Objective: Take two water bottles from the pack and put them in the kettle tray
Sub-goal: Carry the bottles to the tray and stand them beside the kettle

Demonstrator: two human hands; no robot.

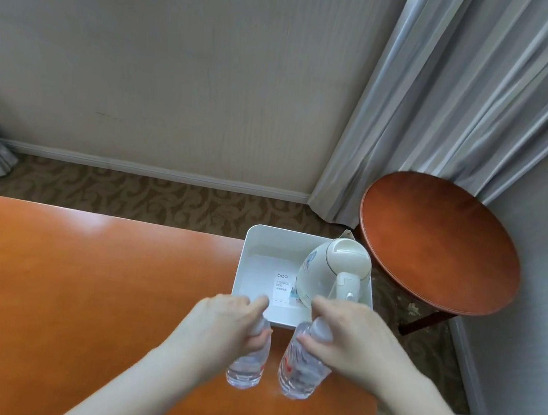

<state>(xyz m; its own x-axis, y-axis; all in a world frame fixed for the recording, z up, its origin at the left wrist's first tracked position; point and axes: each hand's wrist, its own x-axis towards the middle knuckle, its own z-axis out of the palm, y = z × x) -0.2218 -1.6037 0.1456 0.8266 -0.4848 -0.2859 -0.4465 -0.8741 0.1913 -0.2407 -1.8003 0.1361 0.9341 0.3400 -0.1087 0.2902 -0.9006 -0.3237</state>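
Two clear water bottles are held upright just above the orange table, side by side. My left hand [223, 325] grips the top of the left bottle [248, 366]. My right hand [349, 344] grips the neck of the right bottle [299, 370], which has a red label. Just beyond them the white kettle tray [259, 257] sits at the table's far right corner. A cream electric kettle [329, 276] stands in its right half; the left half shows only a paper label. The bottle pack is out of view.
The orange wooden table [66, 285] spreads to the left. A round brown side table [437, 241] stands beyond the tray on the right, with grey curtains [452, 91] behind it. Patterned carpet and a beige wall lie beyond the table edge.
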